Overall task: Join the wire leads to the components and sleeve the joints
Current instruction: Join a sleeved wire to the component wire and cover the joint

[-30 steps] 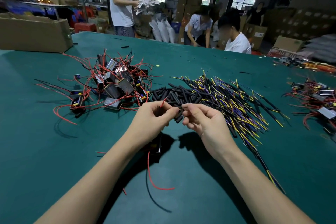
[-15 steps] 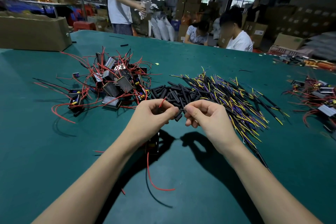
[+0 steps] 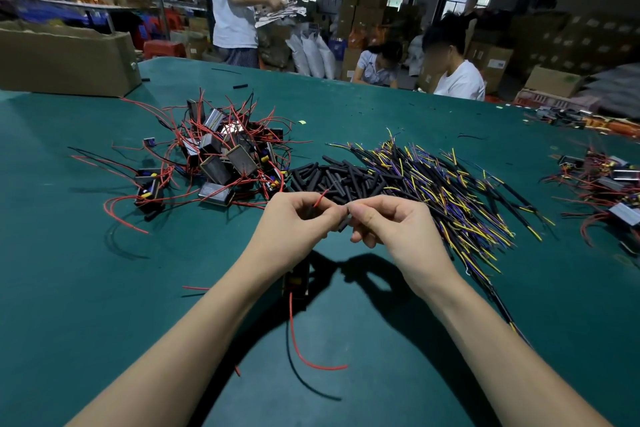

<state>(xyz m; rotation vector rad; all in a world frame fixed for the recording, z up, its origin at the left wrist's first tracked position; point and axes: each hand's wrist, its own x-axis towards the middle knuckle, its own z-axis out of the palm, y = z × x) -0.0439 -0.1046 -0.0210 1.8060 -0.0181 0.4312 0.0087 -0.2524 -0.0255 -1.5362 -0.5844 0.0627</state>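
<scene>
My left hand (image 3: 294, 222) pinches a red wire lead (image 3: 320, 198) whose tip sticks up between thumb and forefinger. A small black component (image 3: 296, 282) hangs under that wrist, trailing a red wire (image 3: 304, 354) and a black wire (image 3: 304, 381) onto the table. My right hand (image 3: 394, 222) pinches a short black sleeve (image 3: 343, 224) right beside the left fingertips. Behind the hands lie a heap of black sleeves (image 3: 332, 177), a pile of boxy components with red leads (image 3: 221, 156) and a spread of yellow, purple and black wires (image 3: 446, 191).
The work sits on a green table (image 3: 104, 288). A cardboard box (image 3: 65, 59) stands at the far left. Another cluster of components with red wires (image 3: 602, 184) lies at the right edge. People stand and sit beyond the table's far side.
Both hands stay close together above the table. The right fingers have shifted slightly on the sleeve toward the left fingertips.
</scene>
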